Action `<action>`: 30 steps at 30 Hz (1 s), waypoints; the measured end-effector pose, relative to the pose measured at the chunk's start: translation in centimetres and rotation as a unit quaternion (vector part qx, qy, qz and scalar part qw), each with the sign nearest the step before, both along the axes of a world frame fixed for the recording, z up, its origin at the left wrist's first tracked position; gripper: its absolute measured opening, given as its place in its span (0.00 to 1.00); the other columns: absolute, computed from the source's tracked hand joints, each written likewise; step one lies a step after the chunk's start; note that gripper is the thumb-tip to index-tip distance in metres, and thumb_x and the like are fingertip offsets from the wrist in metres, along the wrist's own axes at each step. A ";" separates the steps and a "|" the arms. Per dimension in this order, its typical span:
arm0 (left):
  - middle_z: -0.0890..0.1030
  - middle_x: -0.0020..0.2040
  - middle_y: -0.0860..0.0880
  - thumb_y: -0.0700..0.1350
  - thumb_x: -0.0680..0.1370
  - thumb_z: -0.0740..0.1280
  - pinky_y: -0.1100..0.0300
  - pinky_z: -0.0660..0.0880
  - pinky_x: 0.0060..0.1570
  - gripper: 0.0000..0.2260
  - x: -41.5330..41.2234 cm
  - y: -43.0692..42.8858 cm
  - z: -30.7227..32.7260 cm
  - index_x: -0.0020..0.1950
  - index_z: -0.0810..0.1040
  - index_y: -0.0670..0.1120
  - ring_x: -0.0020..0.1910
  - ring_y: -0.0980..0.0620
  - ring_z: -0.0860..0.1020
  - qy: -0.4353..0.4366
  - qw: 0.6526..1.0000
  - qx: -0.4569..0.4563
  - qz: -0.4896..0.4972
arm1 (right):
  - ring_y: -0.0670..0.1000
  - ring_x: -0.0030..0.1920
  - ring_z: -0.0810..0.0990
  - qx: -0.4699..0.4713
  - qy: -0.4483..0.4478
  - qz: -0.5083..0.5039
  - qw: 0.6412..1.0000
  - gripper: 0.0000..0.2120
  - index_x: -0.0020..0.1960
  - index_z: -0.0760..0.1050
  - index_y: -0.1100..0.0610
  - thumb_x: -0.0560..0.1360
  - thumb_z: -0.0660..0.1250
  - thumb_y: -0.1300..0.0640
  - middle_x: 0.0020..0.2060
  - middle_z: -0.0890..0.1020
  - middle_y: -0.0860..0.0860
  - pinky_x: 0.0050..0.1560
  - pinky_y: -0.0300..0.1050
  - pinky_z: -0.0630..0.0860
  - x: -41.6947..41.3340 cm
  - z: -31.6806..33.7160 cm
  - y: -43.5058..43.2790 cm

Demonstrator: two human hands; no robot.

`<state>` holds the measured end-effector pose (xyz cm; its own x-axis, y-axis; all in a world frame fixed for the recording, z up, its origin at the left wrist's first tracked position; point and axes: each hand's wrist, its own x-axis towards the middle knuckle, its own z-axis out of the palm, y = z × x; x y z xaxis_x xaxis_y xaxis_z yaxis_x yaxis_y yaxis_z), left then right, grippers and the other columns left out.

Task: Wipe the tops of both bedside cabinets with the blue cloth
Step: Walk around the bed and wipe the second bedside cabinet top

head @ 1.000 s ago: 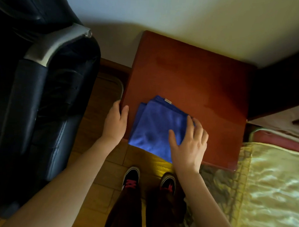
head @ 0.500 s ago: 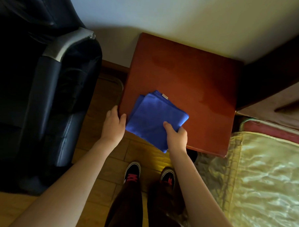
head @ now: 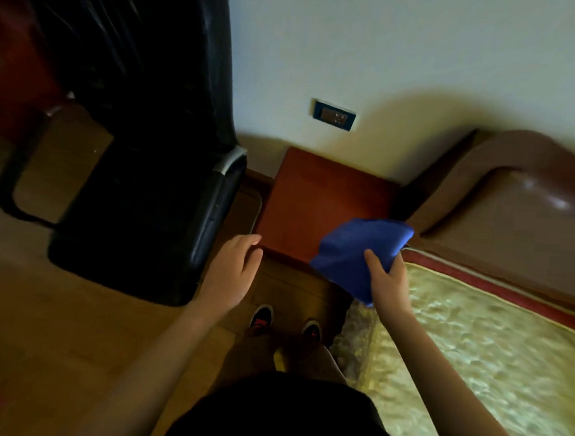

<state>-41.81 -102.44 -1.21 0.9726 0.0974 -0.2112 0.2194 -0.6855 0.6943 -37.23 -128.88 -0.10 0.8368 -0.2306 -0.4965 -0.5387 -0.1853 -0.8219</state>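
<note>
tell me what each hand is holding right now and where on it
The right hand pinches the blue cloth at its near lower edge, lifted off the cabinet. The left hand holds nothing.

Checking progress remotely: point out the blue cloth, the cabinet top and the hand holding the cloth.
blue cloth (head: 353, 253), head view, middle of bunched fabric.
cabinet top (head: 320, 199), head view, bare wood centre.
right hand (head: 387, 283), head view, back of hand.

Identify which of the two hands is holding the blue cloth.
The right hand, over the bed's edge, grips the blue cloth bunched up. The left hand is empty, fingers spread near the cabinet's front corner.
</note>
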 end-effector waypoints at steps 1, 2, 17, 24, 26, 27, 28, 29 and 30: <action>0.75 0.66 0.49 0.52 0.81 0.56 0.54 0.70 0.66 0.19 -1.3 -0.4 1.6 0.70 0.71 0.46 0.66 0.53 0.72 0.011 1.000 -0.003 -0.007 | 0.55 0.53 0.81 -0.005 0.009 -0.010 1.000 0.11 0.59 0.72 0.53 0.78 0.66 0.53 0.51 0.81 0.51 0.53 0.54 0.78 -1.1 1.6 -1.0; 0.75 0.67 0.50 0.53 0.81 0.55 0.54 0.69 0.66 0.20 -2.6 -0.6 2.8 0.70 0.70 0.47 0.66 0.53 0.72 0.028 0.999 -0.007 -0.014 | 0.57 0.52 0.81 -0.005 0.015 -0.024 1.000 0.11 0.57 0.73 0.55 0.77 0.66 0.53 0.51 0.81 0.53 0.52 0.54 0.78 -2.1 3.0 -2.0; 0.79 0.55 0.54 0.54 0.81 0.57 0.63 0.70 0.49 0.14 -4.9 0.6 3.3 0.59 0.78 0.50 0.56 0.56 0.76 0.160 0.983 -0.093 0.003 | 0.55 0.43 0.81 0.020 0.044 -0.236 0.971 0.08 0.55 0.75 0.59 0.77 0.66 0.58 0.44 0.82 0.55 0.42 0.49 0.76 -13.6 5.6 -6.8; 0.78 0.56 0.58 0.56 0.80 0.56 0.63 0.71 0.54 0.13 4.1 0.4 4.8 0.59 0.77 0.55 0.56 0.61 0.75 0.104 0.965 -0.083 -0.226 | 0.53 0.45 0.82 0.020 -0.042 -0.408 0.912 0.09 0.56 0.75 0.57 0.78 0.66 0.56 0.45 0.83 0.53 0.41 0.48 0.76 -16.3 7.8 -2.4; 0.78 0.57 0.58 0.55 0.81 0.56 0.62 0.72 0.56 0.14 5.8 0.6 4.9 0.60 0.77 0.54 0.57 0.60 0.76 0.098 0.948 -0.062 -0.297 | 0.54 0.46 0.82 0.014 -0.045 -0.467 0.883 0.11 0.57 0.75 0.58 0.77 0.67 0.54 0.47 0.83 0.54 0.44 0.50 0.77 -18.6 7.8 -0.4; 0.78 0.57 0.58 0.55 0.81 0.56 0.62 0.72 0.56 0.14 6.4 0.7 4.9 0.60 0.76 0.54 0.57 0.60 0.75 0.097 0.938 -0.051 -0.328 | 0.54 0.46 0.83 0.013 -0.049 -0.493 0.868 0.11 0.57 0.75 0.58 0.77 0.67 0.54 0.48 0.83 0.54 0.44 0.50 0.78 -19.8 7.9 0.8; 0.78 0.57 0.57 0.54 0.81 0.56 0.62 0.72 0.56 0.14 6.9 0.6 5.0 0.61 0.77 0.53 0.57 0.59 0.75 0.093 0.927 -0.040 -0.362 | 0.54 0.46 0.83 0.016 -0.052 -0.527 0.848 0.12 0.57 0.75 0.58 0.77 0.67 0.54 0.48 0.83 0.54 0.45 0.51 0.79 -21.4 7.9 2.1; 0.78 0.56 0.56 0.53 0.81 0.56 0.61 0.72 0.56 0.14 7.0 0.4 5.0 0.61 0.77 0.52 0.57 0.58 0.76 0.088 0.914 -0.031 -0.395 | 0.54 0.47 0.83 0.017 -0.050 -0.556 0.830 0.13 0.58 0.75 0.58 0.77 0.67 0.53 0.48 0.83 0.54 0.46 0.51 0.79 -23.1 8.0 3.4; 0.78 0.56 0.55 0.52 0.81 0.56 0.60 0.72 0.57 0.14 6.8 0.1 5.1 0.61 0.77 0.51 0.57 0.57 0.76 0.084 0.901 -0.025 -0.424 | 0.54 0.47 0.83 0.018 -0.049 -0.583 0.811 0.12 0.58 0.75 0.58 0.77 0.67 0.54 0.48 0.83 0.54 0.45 0.50 0.79 -24.9 7.9 4.9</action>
